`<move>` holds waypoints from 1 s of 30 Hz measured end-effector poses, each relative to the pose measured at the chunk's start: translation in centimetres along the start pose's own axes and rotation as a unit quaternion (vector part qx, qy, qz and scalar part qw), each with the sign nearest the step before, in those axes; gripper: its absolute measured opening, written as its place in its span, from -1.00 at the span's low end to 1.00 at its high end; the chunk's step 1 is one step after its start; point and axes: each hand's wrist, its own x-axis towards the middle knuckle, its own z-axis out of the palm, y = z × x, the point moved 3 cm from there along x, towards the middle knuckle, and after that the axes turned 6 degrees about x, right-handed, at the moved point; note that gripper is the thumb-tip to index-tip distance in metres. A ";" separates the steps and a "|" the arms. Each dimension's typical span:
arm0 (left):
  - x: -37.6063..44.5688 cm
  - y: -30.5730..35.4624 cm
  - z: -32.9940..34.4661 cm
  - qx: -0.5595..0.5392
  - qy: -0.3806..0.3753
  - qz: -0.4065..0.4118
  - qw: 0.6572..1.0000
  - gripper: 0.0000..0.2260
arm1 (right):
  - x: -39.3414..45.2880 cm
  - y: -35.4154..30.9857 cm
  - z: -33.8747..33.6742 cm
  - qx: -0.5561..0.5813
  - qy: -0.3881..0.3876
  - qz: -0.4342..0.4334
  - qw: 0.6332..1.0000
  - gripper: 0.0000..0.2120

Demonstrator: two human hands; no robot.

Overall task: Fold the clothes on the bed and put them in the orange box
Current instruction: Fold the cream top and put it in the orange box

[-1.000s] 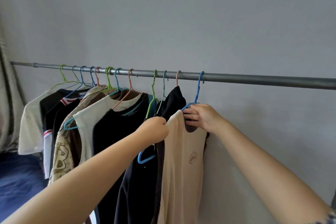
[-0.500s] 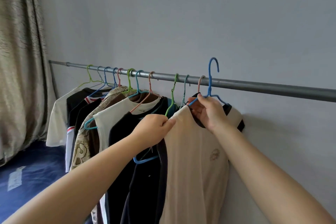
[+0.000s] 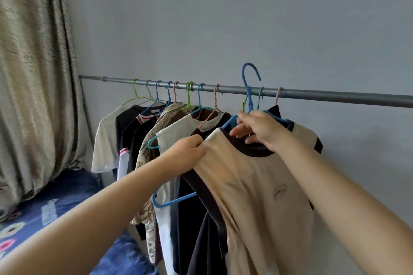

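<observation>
A beige T-shirt (image 3: pixel 263 190) with a dark collar and dark sleeve trim hangs on a blue hanger (image 3: pixel 249 94), whose hook is lifted clear above the metal rail (image 3: pixel 335 96). My right hand (image 3: pixel 259 128) grips the hanger at its neck, by the shirt's collar. My left hand (image 3: pixel 190 152) pinches the shirt's left shoulder. Several other shirts (image 3: pixel 161 140) hang on coloured hangers along the rail to the left. The orange box is not in view.
A bed with a blue patterned sheet (image 3: pixel 55 203) lies at lower left. A beige curtain (image 3: pixel 33 73) hangs along the left side. A grey wall (image 3: pixel 223 18) stands behind the rail. A second blue hanger (image 3: pixel 169 202) dangles among the dark shirts.
The blue hanger with the beige shirt came off the rail and moved left and toward me. My view swung left, bringing the curtain and bed into sight.
</observation>
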 end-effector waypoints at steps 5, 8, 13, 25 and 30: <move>-0.9 -3.4 -1.4 -0.084 -0.037 -0.112 0.989 -0.83 | 0.1 0.9 -3.9 -0.178 0.167 -0.003 0.970 -0.79; -1.4 -6.1 -3.0 0.001 -0.036 -0.128 0.991 -0.69 | 1.6 3.1 -5.2 -0.227 0.247 0.028 0.942 -0.79; -2.6 -8.2 -5.4 0.056 -0.027 -0.121 0.991 -0.67 | 4.1 7.0 -2.4 -0.068 0.211 0.189 0.957 -0.49; -8.5 -12.0 -11.7 0.042 -0.095 -0.156 0.982 -0.71 | 2.3 1.9 -0.9 0.006 0.369 0.063 0.927 -0.68; -11.6 -13.6 -16.2 0.085 -0.042 -0.165 0.982 -0.72 | -1.1 -4.5 6.3 -0.048 0.280 -0.055 0.957 -0.76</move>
